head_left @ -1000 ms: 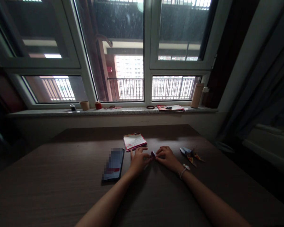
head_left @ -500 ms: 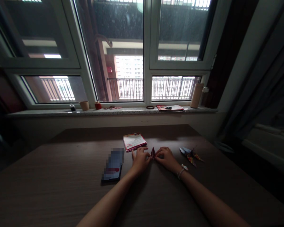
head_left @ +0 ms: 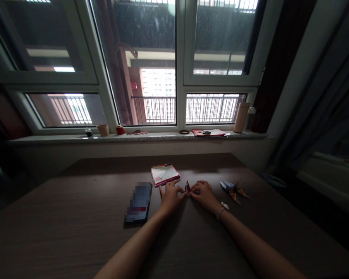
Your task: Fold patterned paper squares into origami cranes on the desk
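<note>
Between my two hands a small dark red piece of folded paper (head_left: 187,187) stands with its pointed tip up, just above or on the table. My left hand (head_left: 172,196) pinches its left side with thumb and index finger, the other fingers spread toward the paper stack. From the other side my right hand (head_left: 202,193) pinches its lower right edge, fingers curled. A bracelet circles the right wrist. Beyond my left hand lies a stack of square paper (head_left: 164,174) with red edges. Several folded paper pieces (head_left: 234,191), printed and pointed, rest to the right of my right hand.
A phone (head_left: 138,204) lies left of my left hand on the brown table (head_left: 75,209). Along the windowsill (head_left: 162,136) stand a paper cup (head_left: 103,130), a red spool-like item (head_left: 120,130), scissors (head_left: 206,132) on papers, and a tan bottle (head_left: 241,117).
Both hands keep their pinch on the folded paper. The fingers of my left hand have shifted slightly; otherwise the scene looks almost the same.
</note>
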The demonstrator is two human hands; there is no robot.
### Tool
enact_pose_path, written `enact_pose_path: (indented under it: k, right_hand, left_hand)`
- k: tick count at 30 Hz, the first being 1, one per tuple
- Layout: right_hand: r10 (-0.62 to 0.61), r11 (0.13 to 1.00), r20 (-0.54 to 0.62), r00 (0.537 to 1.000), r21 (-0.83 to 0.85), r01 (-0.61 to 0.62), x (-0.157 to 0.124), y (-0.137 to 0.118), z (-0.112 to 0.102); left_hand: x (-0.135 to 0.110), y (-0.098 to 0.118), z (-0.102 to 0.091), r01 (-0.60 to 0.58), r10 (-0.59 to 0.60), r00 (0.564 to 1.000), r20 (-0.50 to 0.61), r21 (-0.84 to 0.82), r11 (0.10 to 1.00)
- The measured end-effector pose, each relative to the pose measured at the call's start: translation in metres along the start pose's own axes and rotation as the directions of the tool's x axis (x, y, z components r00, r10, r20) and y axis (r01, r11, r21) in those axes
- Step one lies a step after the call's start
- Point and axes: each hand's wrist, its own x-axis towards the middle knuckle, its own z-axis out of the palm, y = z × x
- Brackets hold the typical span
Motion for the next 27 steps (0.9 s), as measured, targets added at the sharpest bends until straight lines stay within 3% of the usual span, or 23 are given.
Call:
enact_pose_path:
  k: [9, 27]
  right_hand:
    - [0.064, 0.996, -0.024, 0.998, -0.059, -0.066, -0.0006, -0.0072, 0.0021]
    - [0.14, 0.983, 0.05, 0.989, -0.126, -0.133, -0.0006, -0.0084, 0.0039]
  left_hand:
    - [-0.0004, 0.0028, -0.0005, 0.014, -0.013, 1.0, -0.012, 0.014, 1.0]
    - [-0.0009, 0.0079, -0.0039, 0.027, -0.026, 1.0, -0.008, 0.089, 0.996]
